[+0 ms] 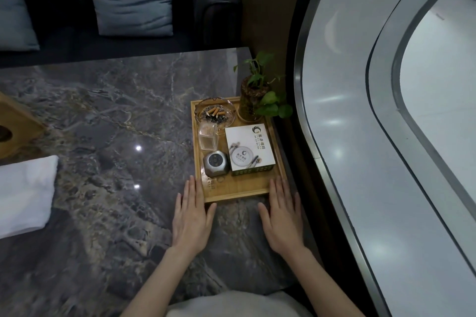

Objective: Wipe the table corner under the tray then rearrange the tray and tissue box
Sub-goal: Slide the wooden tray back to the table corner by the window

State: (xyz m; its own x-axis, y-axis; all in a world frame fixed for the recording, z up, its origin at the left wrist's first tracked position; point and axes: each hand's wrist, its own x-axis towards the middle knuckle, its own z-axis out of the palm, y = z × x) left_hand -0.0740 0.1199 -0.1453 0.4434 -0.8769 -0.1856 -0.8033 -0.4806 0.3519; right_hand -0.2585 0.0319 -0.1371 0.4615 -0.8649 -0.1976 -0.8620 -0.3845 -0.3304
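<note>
Table (108,116): dark marble under my arms; the corner I'm after sits at the far right, and the tray covers it.
Tray (239,189): wooden, pushed into that right corner by the wall, loaded; I judge it needs a level slide or lift, slow, so nothing tips.
Cloth (25,193): white, folded, well to my left, ready for the wipe.
Box (15,123): wooden tissue box, at the far left edge, apart from the tray.
Left hand (192,216): flat, fingers spread open, holding nothing, fingertips against the tray's near left corner.
Right hand (282,213): flat too, empty, at the near right corner.
Plant (253,100): tall jar, far corner, likeliest to topple.
Ashtray (215,114): glass, butts inside; keep it steady.
</note>
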